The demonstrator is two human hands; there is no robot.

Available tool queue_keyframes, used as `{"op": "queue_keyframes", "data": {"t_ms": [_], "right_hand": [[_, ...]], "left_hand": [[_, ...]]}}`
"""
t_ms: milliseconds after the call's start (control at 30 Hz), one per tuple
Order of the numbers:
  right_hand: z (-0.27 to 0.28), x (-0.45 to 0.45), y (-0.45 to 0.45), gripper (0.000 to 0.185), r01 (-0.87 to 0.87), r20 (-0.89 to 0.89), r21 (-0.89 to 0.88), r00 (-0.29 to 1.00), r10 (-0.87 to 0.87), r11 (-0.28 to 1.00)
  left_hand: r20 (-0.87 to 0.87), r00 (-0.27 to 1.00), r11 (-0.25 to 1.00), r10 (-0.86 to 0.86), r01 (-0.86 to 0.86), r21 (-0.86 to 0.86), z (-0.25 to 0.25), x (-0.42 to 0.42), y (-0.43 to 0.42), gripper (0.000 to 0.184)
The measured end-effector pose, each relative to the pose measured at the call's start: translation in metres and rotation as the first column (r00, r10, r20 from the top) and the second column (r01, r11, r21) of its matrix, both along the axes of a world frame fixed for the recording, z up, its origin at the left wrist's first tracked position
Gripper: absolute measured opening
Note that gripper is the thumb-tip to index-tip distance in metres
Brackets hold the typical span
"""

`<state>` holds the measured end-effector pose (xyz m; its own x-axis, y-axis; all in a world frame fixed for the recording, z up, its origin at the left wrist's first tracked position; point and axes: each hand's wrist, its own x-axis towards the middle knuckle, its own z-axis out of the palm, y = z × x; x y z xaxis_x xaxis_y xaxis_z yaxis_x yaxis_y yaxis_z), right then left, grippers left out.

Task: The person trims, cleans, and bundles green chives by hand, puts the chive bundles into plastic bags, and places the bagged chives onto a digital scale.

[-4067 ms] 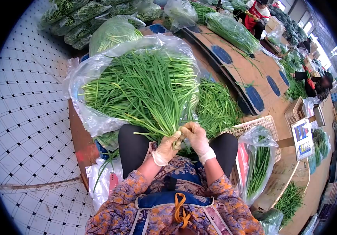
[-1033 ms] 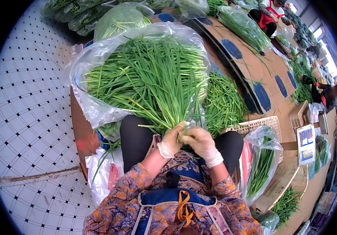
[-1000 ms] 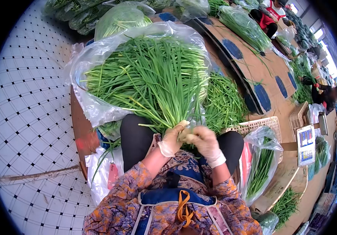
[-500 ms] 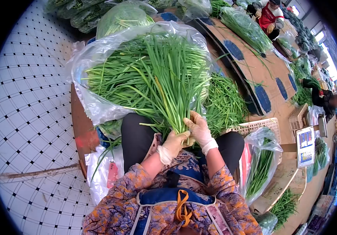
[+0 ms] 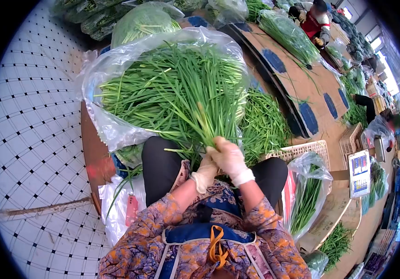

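A bunch of garlic chives (image 5: 209, 100) fans away from me, its stems gathered between my gloved hands. My left hand (image 5: 204, 173) is closed around the stem ends, low in front of my lap. Against it, my right hand (image 5: 229, 159) is closed on the stems a little higher, its fingers partly hiding them. One yellow-brown leaf shows among the green ones near my right hand. Beyond the bunch, a large clear plastic bag (image 5: 102, 116) lies spread with a thick pile of chives (image 5: 135, 93) on it. The bunch's leaf tips rest over that pile.
Loose chives (image 5: 265, 121) lie right of the bag. A beige plastic crate (image 5: 321, 149), a bagged bundle of chives (image 5: 306, 200) and a scale display (image 5: 359, 173) stand to my right. A wooden board (image 5: 297, 83) runs behind. Other people work at upper right.
My right hand has moved slightly up and left, its fingers now folded over the stems above my left hand. The leaves have shifted, and the long yellow leaf looks shorter.
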<state>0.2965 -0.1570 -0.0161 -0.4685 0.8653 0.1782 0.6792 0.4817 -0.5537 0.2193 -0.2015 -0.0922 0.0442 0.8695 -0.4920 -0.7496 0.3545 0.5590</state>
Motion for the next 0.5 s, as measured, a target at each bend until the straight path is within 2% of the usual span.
{"op": "queue_keyframes", "data": {"t_ms": [33, 67, 133, 167, 233, 267, 300, 333, 367, 400, 433, 467, 500], "right_hand": [[0.009, 0.006, -0.002, 0.021, -0.002, -0.258, -0.336, 0.962, -0.09, 0.942], [0.021, 0.012, -0.002, 0.016, -0.03, -0.348, -0.714, 0.883, -0.316, 0.7], [0.012, 0.023, 0.001, 0.009, -0.151, -0.503, -0.748, 0.765, -0.403, 0.646], [0.01, 0.029, 0.0, 0.008, -0.156, -0.48, -0.8, 0.746, -0.462, 0.579], [-0.005, 0.032, -0.004, 0.009, -0.152, -0.476, -0.776, 0.777, -0.411, 0.612], [-0.012, 0.034, -0.006, 0.009, -0.153, -0.469, -0.751, 0.808, -0.357, 0.642], [-0.012, 0.033, -0.01, 0.013, -0.085, -0.413, -0.647, 0.874, -0.255, 0.758], [-0.012, 0.033, -0.013, 0.013, -0.08, -0.414, -0.647, 0.872, -0.261, 0.758], [-0.01, 0.035, -0.015, 0.015, -0.078, -0.346, -0.437, 0.934, -0.087, 0.896], [-0.006, 0.037, -0.018, 0.017, -0.106, -0.22, -0.205, 0.974, 0.06, 0.973], [0.002, 0.037, -0.02, 0.02, -0.144, -0.091, -0.201, 0.988, 0.128, 0.969], [0.003, 0.038, -0.022, 0.02, -0.181, -0.129, -0.209, 0.979, 0.156, 0.961], [-0.001, 0.038, -0.022, 0.021, -0.186, -0.179, -0.229, 0.973, 0.146, 0.956]], "left_hand": [[-0.036, 0.972, 0.971, -0.232, 0.233, 0.054, 0.014, -0.01, -0.005, 0.033], [0.071, 0.953, 0.946, -0.293, 0.278, 0.167, 0.025, -0.019, -0.009, 0.032], [0.255, 0.869, 0.884, -0.424, 0.336, 0.326, 0.028, -0.033, -0.008, 0.032], [0.254, 0.867, 0.882, -0.428, 0.339, 0.328, 0.025, -0.033, -0.005, 0.032], [0.477, 0.789, 0.921, -0.387, 0.302, 0.247, 0.018, -0.033, -0.001, 0.031], [0.476, 0.788, 0.92, -0.389, 0.305, 0.248, 0.015, -0.032, 0.0, 0.031], [0.408, 0.846, 0.938, -0.343, 0.285, 0.197, 0.013, -0.03, -0.001, 0.031], [0.335, 0.893, 0.953, -0.3, 0.264, 0.148, 0.01, -0.029, -0.001, 0.031], [0.318, 0.877, 0.92, -0.361, 0.279, 0.275, 0.002, -0.03, 0.0, 0.029], [0.195, 0.927, 0.941, -0.321, 0.289, 0.176, -0.002, -0.03, 0.001, 0.029], [0.166, 0.955, 0.967, -0.247, 0.232, 0.106, -0.007, -0.025, 0.0, 0.028], [0.13, 0.976, 0.985, -0.173, 0.169, 0.038, -0.011, -0.02, -0.002, 0.026], [0.096, 0.976, 0.98, -0.197, 0.194, 0.039, -0.018, -0.02, -0.002, 0.03]]}}
